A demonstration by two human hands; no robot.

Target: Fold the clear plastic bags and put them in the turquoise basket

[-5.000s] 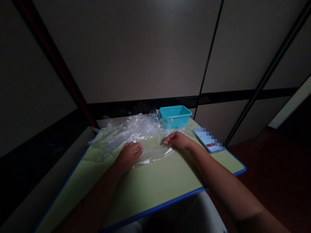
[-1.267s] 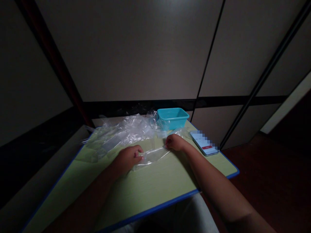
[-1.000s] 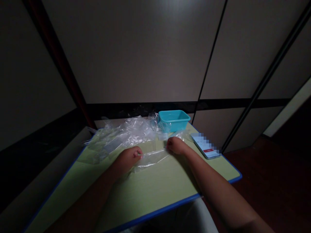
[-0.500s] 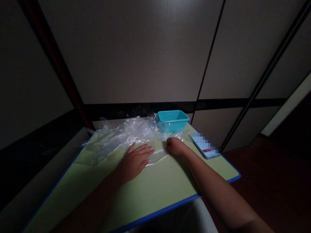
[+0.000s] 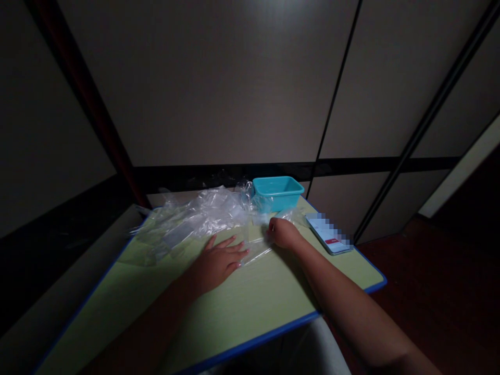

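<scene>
My left hand [image 5: 216, 264] lies flat on the green table with its fingers spread, the fingertips at the left edge of a clear plastic bag [image 5: 257, 251]. At the bag's other end, my right hand [image 5: 284, 233] is closed on the plastic. The bag stretches nearly flat between the two hands. Beyond my left hand lies a crumpled heap of clear plastic bags [image 5: 219, 211]. A turquoise basket [image 5: 278, 201] stands behind my right hand, with some clear plastic against its front.
A phone [image 5: 330, 234] with a lit screen lies right of my right hand. The green table [image 5: 250, 312] has a blue edge. Cabinet panels [image 5: 234, 94] rise directly behind it. Part of a light-coloured garment shows below the front edge.
My left hand has slid slightly down and its fingers are spread a little wider. My right hand has barely moved and remains closed on the plastic.
</scene>
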